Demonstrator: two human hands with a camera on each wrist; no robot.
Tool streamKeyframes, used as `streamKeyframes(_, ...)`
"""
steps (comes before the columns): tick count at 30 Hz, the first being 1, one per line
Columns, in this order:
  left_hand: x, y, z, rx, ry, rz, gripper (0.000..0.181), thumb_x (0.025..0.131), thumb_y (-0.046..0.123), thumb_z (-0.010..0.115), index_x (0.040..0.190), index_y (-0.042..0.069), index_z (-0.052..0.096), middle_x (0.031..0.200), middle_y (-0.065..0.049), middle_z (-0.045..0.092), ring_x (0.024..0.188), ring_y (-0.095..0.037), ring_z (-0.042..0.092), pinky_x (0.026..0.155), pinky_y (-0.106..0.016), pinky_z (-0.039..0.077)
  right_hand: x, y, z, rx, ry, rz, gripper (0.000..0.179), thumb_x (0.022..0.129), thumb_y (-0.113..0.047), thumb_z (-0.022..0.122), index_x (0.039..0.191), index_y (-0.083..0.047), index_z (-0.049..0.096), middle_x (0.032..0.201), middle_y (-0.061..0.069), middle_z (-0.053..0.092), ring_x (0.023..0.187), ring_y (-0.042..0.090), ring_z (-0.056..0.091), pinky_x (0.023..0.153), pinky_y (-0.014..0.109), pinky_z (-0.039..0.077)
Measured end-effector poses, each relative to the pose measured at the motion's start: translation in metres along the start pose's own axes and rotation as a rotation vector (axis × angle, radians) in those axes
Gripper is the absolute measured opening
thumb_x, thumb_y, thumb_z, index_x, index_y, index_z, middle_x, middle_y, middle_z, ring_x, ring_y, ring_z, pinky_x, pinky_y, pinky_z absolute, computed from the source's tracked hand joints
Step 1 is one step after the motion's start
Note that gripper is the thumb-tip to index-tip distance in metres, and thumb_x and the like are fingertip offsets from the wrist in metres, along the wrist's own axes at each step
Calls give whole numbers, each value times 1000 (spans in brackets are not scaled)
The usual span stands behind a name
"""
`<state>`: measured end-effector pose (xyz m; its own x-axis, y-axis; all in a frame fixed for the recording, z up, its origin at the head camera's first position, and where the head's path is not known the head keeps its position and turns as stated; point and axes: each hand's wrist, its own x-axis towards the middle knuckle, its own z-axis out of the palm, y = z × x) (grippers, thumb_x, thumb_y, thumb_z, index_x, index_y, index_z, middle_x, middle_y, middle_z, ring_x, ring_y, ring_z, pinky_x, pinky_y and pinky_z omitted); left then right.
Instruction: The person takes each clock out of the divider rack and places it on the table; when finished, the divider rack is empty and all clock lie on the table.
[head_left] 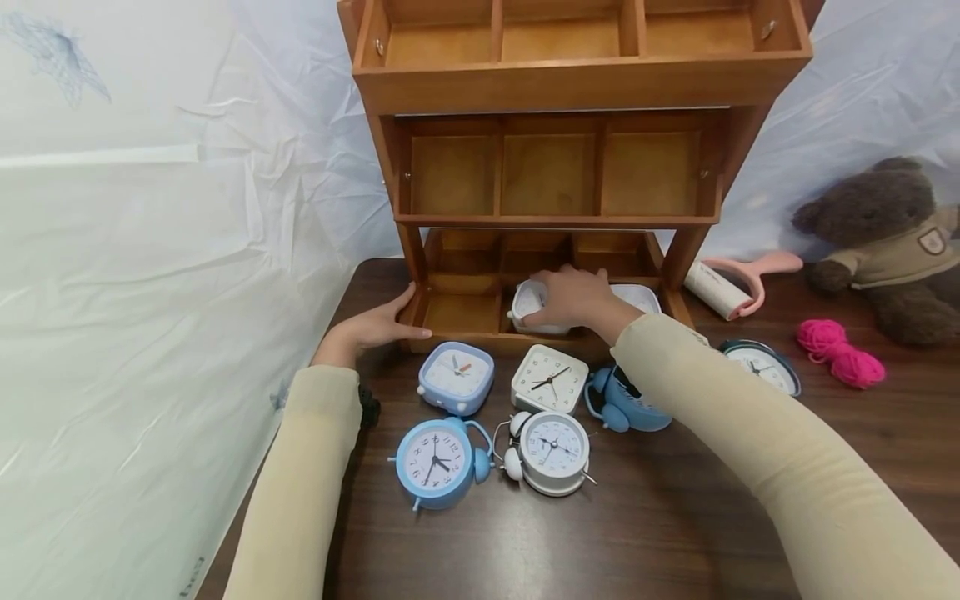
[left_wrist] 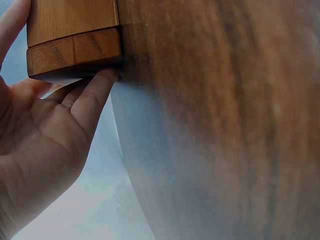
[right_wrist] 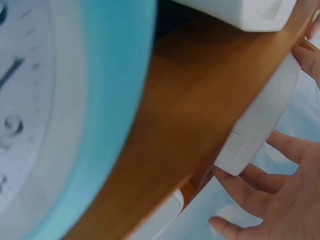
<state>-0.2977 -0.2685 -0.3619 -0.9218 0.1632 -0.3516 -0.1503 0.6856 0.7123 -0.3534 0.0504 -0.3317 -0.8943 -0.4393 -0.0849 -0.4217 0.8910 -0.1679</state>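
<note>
My right hand [head_left: 573,298] reaches into the bottom tier of the wooden shelf [head_left: 562,73]. It grips a small white alarm clock [head_left: 529,302] at the front middle compartment; in the right wrist view, fingers and thumb lie along the white casing [right_wrist: 260,117]. Another white clock [head_left: 637,296] sits in the compartment to its right, partly behind my wrist. My left hand [head_left: 371,327] rests against the tier's front left corner with fingers spread. The left wrist view has its fingertips touching the wooden end [left_wrist: 75,52].
Before the shelf lie a periwinkle clock [head_left: 456,377], cream clock [head_left: 550,379], light-blue bell clock [head_left: 435,461], white bell clock [head_left: 553,450] and a blue clock [head_left: 633,404] on its face. At right are a dark-rimmed clock [head_left: 761,367], lint roller [head_left: 720,287], pink yarn [head_left: 840,354] and teddy bear [head_left: 892,250].
</note>
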Motion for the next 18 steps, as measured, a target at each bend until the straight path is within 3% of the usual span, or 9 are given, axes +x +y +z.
streamKeyframes(9, 1, -1, 0, -14, -15, -8, 107, 91, 41, 71, 159, 21, -8, 166, -11, -5, 151, -34, 0, 119, -54, 9, -21, 9, -21, 69, 74, -11, 89, 76, -65, 71, 148, -19, 47, 134, 19, 53, 110, 35, 54, 88, 55, 47)
streamKeyframes(18, 1, -1, -1, -13, -15, -11, 107, 91, 42, 71, 159, 22, -9, 166, -12, -6, 151, -36, 0, 118, -56, 9, -70, 14, -47, -13, 112, -95, 93, 76, -68, 70, 150, -18, 44, 133, 22, 53, 105, 35, 57, 85, 54, 49)
